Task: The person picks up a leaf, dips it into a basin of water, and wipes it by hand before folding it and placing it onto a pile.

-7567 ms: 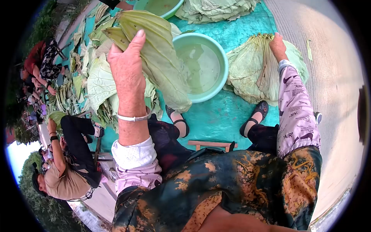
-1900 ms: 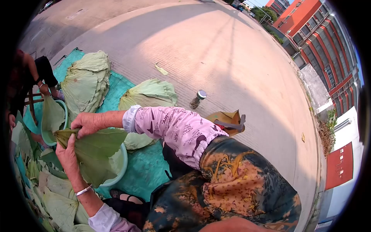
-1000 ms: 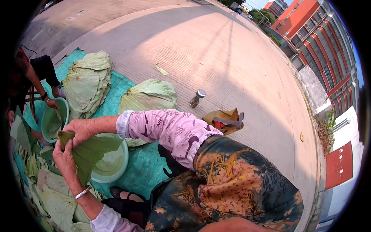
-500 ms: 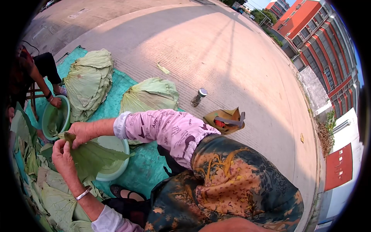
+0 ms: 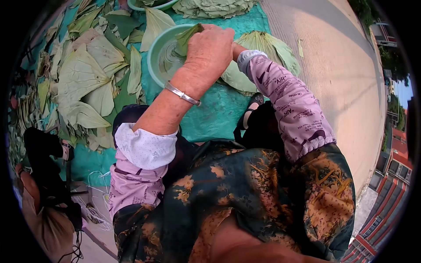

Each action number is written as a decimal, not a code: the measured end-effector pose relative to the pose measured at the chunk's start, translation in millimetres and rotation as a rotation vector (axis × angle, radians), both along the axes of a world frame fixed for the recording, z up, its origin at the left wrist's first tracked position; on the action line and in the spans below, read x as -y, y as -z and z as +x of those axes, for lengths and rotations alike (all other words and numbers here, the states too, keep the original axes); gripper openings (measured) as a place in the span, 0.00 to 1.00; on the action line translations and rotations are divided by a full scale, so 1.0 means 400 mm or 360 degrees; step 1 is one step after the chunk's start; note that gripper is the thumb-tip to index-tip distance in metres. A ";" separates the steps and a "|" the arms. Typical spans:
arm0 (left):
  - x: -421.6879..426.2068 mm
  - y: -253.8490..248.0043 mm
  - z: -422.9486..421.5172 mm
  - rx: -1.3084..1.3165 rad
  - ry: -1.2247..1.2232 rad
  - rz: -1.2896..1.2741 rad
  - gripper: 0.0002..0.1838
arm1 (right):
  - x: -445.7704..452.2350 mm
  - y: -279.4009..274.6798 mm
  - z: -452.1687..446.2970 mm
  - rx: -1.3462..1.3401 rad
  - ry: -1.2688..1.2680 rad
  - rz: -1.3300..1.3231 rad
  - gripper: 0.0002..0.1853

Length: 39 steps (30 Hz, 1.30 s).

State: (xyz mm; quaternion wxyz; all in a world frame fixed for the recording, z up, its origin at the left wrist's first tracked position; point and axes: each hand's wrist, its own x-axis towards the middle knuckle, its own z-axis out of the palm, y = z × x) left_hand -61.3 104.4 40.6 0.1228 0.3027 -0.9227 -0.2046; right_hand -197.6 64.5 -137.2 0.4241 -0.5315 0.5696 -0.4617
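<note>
My left hand (image 5: 206,55), with a silver bracelet at its wrist, is closed on a green leaf (image 5: 187,39) over the right part of a pale green basin (image 5: 153,55). Only a small part of the leaf shows; the rest is behind the hand. Water in the basin shows ripples. My right hand (image 5: 237,50) is close against the left one and mostly covered by it, its fingers hidden. Just beyond it, a fanned stack of leaves (image 5: 274,48) lies on the teal sheet (image 5: 210,116).
Many loose leaves (image 5: 83,79) spread over the sheet at the left. Another leaf stack (image 5: 215,6) and a second basin (image 5: 164,6) are at the top. A person in dark trousers (image 5: 41,153) sits at the lower left. Pavement (image 5: 324,52) runs along the right.
The view has swung from the road back over the basin and my lap. My hands are now bunched together, the left covering the right, and less of the leaf shows.
</note>
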 end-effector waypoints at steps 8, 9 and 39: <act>-0.112 -0.009 -0.031 0.0068 0.0490 0.0054 0.06 | -0.018 0.086 0.024 -0.0693 0.0188 0.0211 0.16; -0.107 -0.021 -0.031 0.0053 0.0471 0.0086 0.06 | -0.017 0.089 0.029 -0.0701 0.0184 0.0189 0.16; -0.106 -0.076 0.012 0.0087 0.0454 0.0090 0.05 | -0.012 -0.019 -0.012 0.0277 0.0652 0.0413 0.14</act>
